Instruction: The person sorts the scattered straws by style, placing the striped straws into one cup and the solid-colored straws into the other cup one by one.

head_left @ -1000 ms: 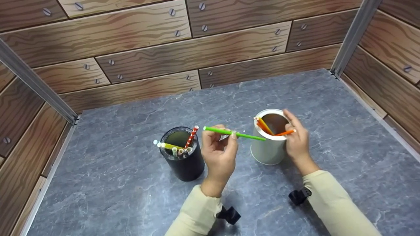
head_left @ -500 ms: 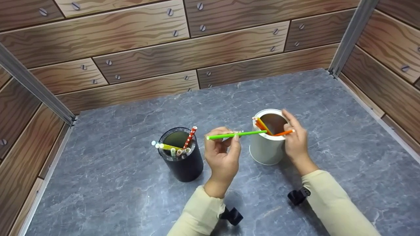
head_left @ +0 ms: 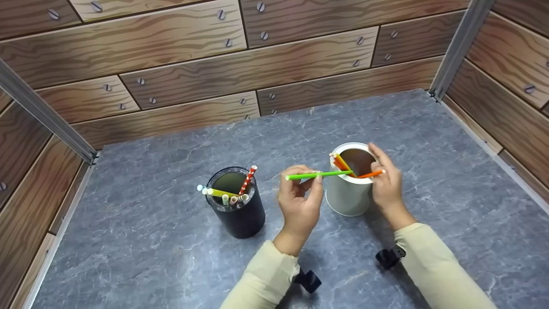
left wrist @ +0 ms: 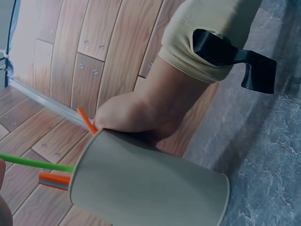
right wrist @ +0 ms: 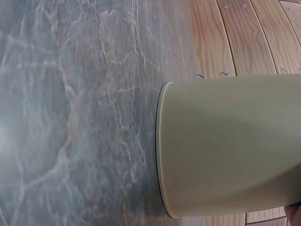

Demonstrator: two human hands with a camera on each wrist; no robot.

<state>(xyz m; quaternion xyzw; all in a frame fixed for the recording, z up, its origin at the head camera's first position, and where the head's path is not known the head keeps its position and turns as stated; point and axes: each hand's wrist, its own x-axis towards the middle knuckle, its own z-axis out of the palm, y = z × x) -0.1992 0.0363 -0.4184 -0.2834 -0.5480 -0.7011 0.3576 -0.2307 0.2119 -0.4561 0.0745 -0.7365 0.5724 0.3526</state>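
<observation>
My left hand (head_left: 300, 210) pinches a green straw (head_left: 297, 176) between thumb and fingers, holding it nearly level. The straw's right end overlaps the rim of a pale grey cup (head_left: 348, 199) in the head view. Around the cup's right side my right hand (head_left: 389, 195) grips it near the rim, one finger extended along the far edge. Orange and yellow straws (head_left: 343, 164) lean out at the cup's left, and an orange straw (head_left: 372, 174) pokes out by the right thumb. In the left wrist view, the cup (left wrist: 146, 183) hides most of the right hand's fingers.
A black cup (head_left: 243, 221) stands left of my left hand. It holds a red dotted straw (head_left: 248, 180), a yellow straw (head_left: 223, 193) and several other straws. Wood-patterned walls (head_left: 193, 81) border the grey marbled table (head_left: 150, 206) at the back and sides.
My left hand has moved right, bringing the green straw's tip from beside the pale grey cup to over its rim. The straw has swung from slanting to nearly level. The right hand stays put.
</observation>
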